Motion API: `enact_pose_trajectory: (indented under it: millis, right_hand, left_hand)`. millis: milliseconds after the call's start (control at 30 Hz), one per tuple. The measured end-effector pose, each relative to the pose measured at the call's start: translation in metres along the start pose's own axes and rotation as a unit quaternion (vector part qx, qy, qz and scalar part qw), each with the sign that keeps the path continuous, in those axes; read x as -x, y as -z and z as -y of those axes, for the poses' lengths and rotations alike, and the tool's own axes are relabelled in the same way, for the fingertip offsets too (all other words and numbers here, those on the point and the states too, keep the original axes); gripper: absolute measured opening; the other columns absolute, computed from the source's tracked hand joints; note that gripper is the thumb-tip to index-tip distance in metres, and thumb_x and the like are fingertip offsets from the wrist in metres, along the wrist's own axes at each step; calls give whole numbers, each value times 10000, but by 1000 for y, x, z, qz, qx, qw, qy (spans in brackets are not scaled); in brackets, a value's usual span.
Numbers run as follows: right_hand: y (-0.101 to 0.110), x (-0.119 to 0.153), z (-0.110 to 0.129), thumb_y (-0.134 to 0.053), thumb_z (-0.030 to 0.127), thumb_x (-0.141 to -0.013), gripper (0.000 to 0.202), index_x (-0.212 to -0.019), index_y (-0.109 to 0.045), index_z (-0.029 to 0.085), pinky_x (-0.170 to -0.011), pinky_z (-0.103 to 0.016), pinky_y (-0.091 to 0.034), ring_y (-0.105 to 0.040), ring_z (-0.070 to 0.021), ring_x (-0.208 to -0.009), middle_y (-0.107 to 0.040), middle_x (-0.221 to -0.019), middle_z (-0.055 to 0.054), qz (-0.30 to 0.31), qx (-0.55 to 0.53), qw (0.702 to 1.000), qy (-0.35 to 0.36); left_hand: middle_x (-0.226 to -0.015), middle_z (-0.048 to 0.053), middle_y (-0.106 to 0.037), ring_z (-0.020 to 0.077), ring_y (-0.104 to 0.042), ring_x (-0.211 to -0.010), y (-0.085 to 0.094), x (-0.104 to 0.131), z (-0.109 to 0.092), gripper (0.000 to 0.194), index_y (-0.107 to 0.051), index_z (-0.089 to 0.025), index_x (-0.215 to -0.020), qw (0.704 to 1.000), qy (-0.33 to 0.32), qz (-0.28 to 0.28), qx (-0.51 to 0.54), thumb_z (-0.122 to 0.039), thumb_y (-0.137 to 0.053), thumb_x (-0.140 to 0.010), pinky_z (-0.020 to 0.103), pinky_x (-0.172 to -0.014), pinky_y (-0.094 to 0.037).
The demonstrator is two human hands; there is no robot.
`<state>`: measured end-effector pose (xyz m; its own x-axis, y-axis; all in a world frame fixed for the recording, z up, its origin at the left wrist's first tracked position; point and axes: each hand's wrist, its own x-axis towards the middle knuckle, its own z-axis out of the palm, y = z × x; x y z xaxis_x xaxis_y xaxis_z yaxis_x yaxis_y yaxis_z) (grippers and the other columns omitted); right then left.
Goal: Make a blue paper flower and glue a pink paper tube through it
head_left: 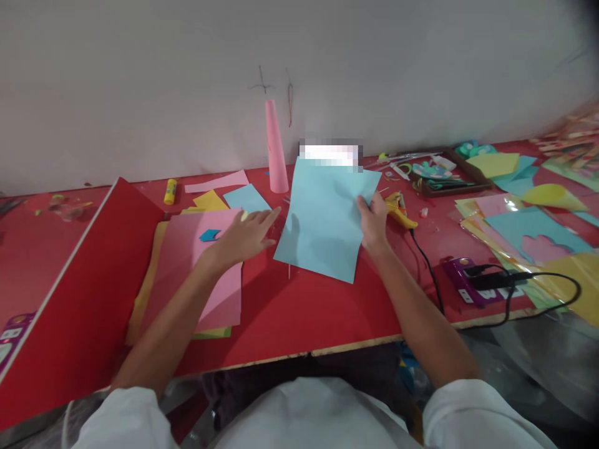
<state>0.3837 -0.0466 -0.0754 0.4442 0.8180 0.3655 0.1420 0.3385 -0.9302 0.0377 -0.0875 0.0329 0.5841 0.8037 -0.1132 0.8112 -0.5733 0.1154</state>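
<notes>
Near the middle of the red worktop (304, 312), toward its back edge, the right hand (374, 221) has a light blue sheet (322, 224) pinched at its right edge, thumb on top, fingers tucked under. The sheet sits tilted, its far end lifted off the worktop and its near corner pointing at the front edge. The left hand (246, 237) is just left of the sheet, not touching it as far as I can see: fingers spread flat, palm down, over a pink sheet (210, 274) that tops a paper stack toward the left side. A small blue scrap (209, 235) lies on that pink sheet beside the wrist. Behind the blue sheet a pink cone (276, 149) stands against the wall. Just right of the right hand lies a yellow glue gun (397, 209), its black cord (428, 268) running to the front edge.
</notes>
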Motion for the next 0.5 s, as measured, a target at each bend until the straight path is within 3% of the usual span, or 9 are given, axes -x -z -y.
enact_pose_trajectory:
  millis: [67, 133, 167, 300, 367, 433, 500]
  right_hand:
    - [-2, 0, 1, -753, 459, -886, 261, -972, -636, 242, -735, -295, -517, -589, -148, -753, -658, -877, 14, 1, -59, 997, -44]
    - [-3, 1, 1, -776, 449, -851, 278, -995, -665, 239, -737, -286, -523, -613, -139, -761, -687, -909, 12, -3, -98, 993, -69]
    - [-3, 2, 1, -785, 448, -842, 285, -1003, -676, 239, -744, -285, -528, -624, -138, -770, -697, -922, 11, -7, -107, 991, -76]
    - [-2, 1, -4, -810, 451, -825, 285, -985, -701, 240, -751, -289, -530, -628, -142, -772, -706, -904, 19, -20, -102, 991, -79]
    - [1, -2, -8, -815, 469, -823, 302, -989, -704, 242, -757, -303, -539, -632, -154, -781, -715, -916, 13, -20, -104, 991, -80]
    - [5, -6, -11, -820, 503, -819, 337, -1007, -704, 247, -778, -331, -557, -646, -179, -814, -728, -947, -1, -21, -105, 991, -81]
    - [8, -9, -13, -830, 539, -805, 377, -1013, -707, 250, -819, -368, -570, -660, -210, -865, -740, -982, -18, -15, -89, 994, -69]
  left_hand:
    - [-1469, 166, -700, 371, -657, -1382, 0, -4, -16, 800, -137, -247, -1775, 997, -25, 20, 67, -457, -491, -1089, 648, -1272, -361]
    - [-1321, 138, -761, 349, -717, -1258, 0, -6, -24, 821, -126, -252, -1783, 989, -30, 29, 141, -519, -479, -1091, 571, -1184, -474]
    - [-1347, 136, -748, 338, -708, -1271, 0, -8, -25, 792, -166, -259, -1778, 983, -27, 23, 181, -525, -464, -1094, 531, -1154, -504]
    - [-1465, 101, -691, 257, -666, -1331, 6, -13, -18, 516, -556, -249, -1562, 940, -18, -45, 339, -336, -358, -1094, 418, -1135, -537]
    - [-1348, 88, -745, 220, -713, -1206, 10, -14, -14, 521, -544, -256, -1543, 921, -22, -63, 384, -253, -333, -1067, 401, -1079, -571]
    - [-1299, 97, -769, 231, -738, -1139, 12, -12, -12, 594, -411, -273, -1640, 935, -4, -61, 348, -227, -357, -1051, 426, -1038, -588]
    - [-1407, 149, -737, 305, -718, -1248, 10, -6, -11, 686, -343, -259, -1692, 978, 21, -23, 207, -181, -413, -1015, 540, -1108, -544]
